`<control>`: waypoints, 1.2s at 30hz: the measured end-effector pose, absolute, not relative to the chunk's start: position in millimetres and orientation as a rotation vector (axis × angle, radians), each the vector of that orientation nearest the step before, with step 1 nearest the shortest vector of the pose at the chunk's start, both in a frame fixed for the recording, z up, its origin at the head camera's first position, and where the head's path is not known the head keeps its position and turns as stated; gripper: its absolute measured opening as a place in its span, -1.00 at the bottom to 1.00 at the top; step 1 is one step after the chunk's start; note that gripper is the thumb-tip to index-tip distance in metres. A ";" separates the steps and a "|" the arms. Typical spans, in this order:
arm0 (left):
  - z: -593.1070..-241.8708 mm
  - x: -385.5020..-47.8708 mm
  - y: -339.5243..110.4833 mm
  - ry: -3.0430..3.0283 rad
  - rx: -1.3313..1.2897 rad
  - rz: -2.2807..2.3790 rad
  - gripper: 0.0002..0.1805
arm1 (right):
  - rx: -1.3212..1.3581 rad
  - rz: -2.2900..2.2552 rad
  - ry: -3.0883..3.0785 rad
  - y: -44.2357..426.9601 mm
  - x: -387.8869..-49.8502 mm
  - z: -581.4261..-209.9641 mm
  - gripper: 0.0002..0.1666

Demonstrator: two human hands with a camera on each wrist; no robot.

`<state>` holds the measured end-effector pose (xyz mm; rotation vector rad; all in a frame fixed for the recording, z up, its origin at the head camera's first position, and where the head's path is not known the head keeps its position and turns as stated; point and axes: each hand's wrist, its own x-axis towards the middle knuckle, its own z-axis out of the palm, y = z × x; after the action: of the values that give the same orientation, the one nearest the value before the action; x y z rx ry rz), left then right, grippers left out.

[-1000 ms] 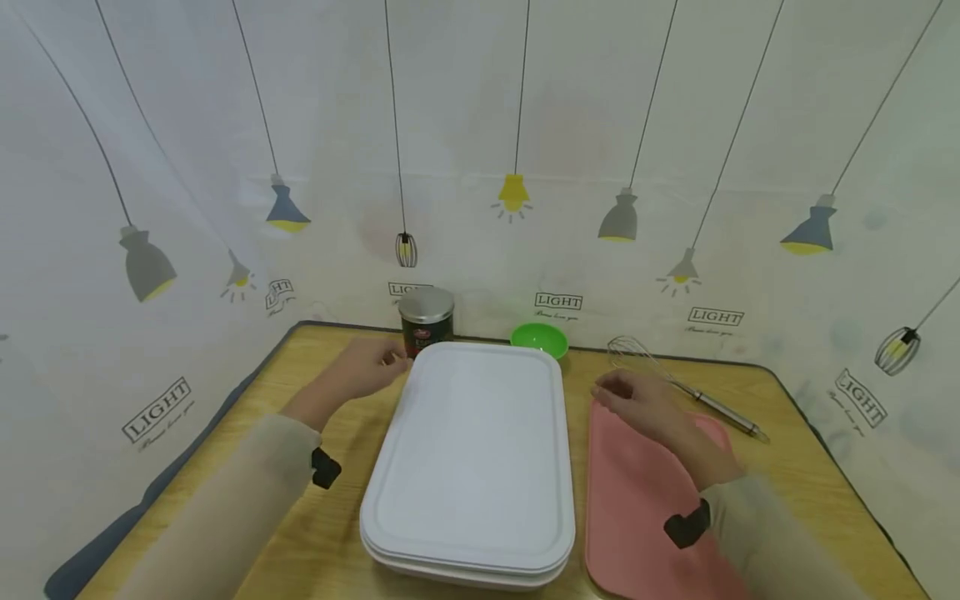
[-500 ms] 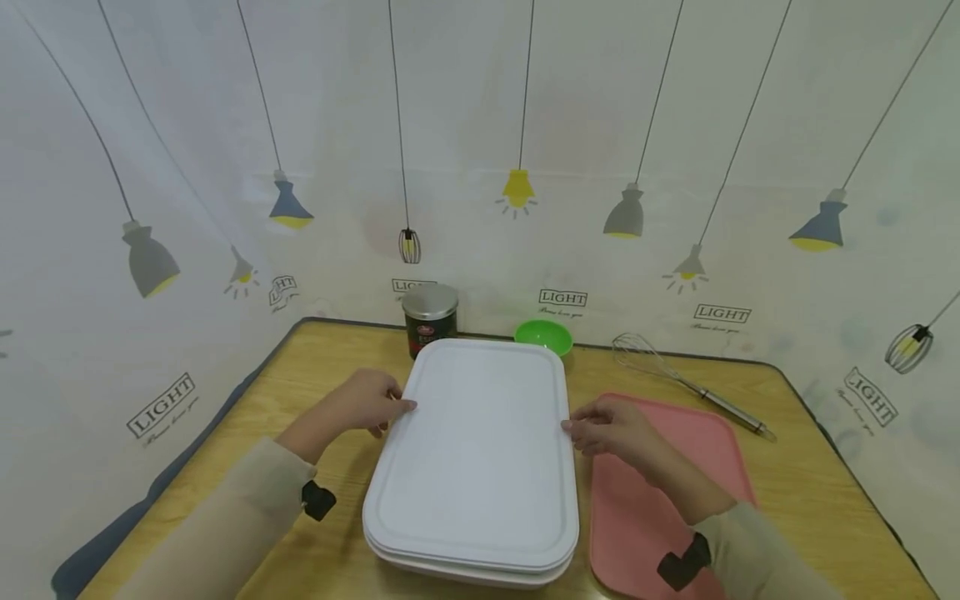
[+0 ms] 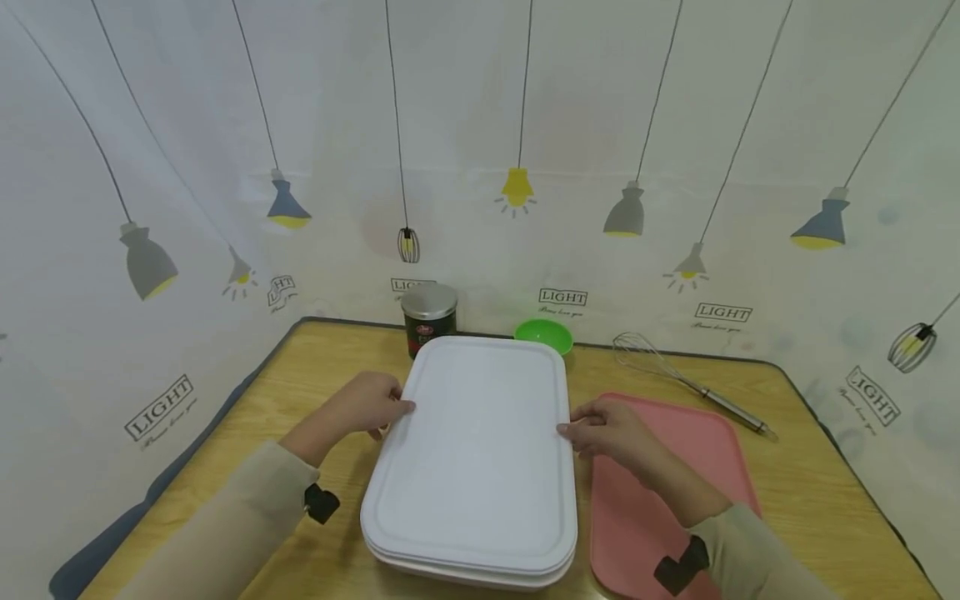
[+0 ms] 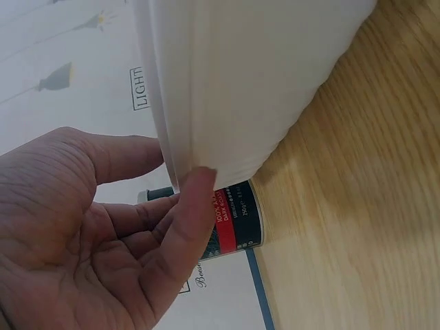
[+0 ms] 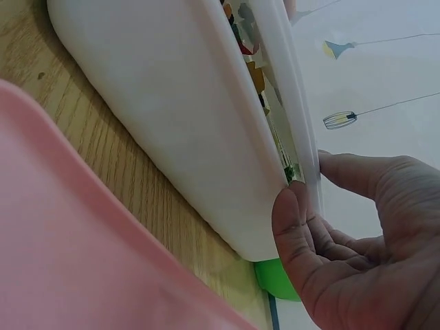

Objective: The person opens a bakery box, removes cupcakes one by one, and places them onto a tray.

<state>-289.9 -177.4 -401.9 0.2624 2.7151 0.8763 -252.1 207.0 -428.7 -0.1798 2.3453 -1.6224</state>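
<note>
A white lid [image 3: 476, 450] lies over a white rectangular container [image 3: 480, 577]. My left hand [image 3: 363, 404] grips the lid's left edge, thumb on top; in the left wrist view its curled fingers [image 4: 199, 196] lie against the container's side. My right hand [image 3: 615, 429] pinches the lid's right edge. The right wrist view shows the lid [image 5: 292, 89] standing off the container's rim [image 5: 230, 75] on this side, with small coloured things [image 5: 256, 75] visible in the gap; what they are I cannot tell.
Behind the container stand a dark can [image 3: 430, 321] with a silver top and a green bowl [image 3: 543, 335]. A pink tray [image 3: 645, 517] lies to the right, below my right forearm, with a metal whisk [image 3: 705, 393] behind it. A patterned curtain surrounds the table.
Both hands have come toward me and inward from beside the container's far end and beyond its right side, and have taken hold of the lid's two long edges.
</note>
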 end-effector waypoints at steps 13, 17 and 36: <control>-390.8 -283.6 -192.0 2.675 0.189 1.024 -0.65 | -0.109 -1.661 2.291 193.7 -247.8 -415.8 -0.36; -386.5 -283.9 -198.6 2.681 0.192 1.025 -0.65 | -0.134 -1.673 2.296 188.9 -249.3 -412.0 -0.40; -370.5 -282.2 -268.7 2.746 0.156 0.888 -0.56 | -0.319 -1.750 2.096 118.6 -265.8 -403.7 -0.46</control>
<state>-282.2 -268.7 -370.5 0.1560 2.7458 0.8876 -265.8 118.6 -403.7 -0.3192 2.0956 -1.7501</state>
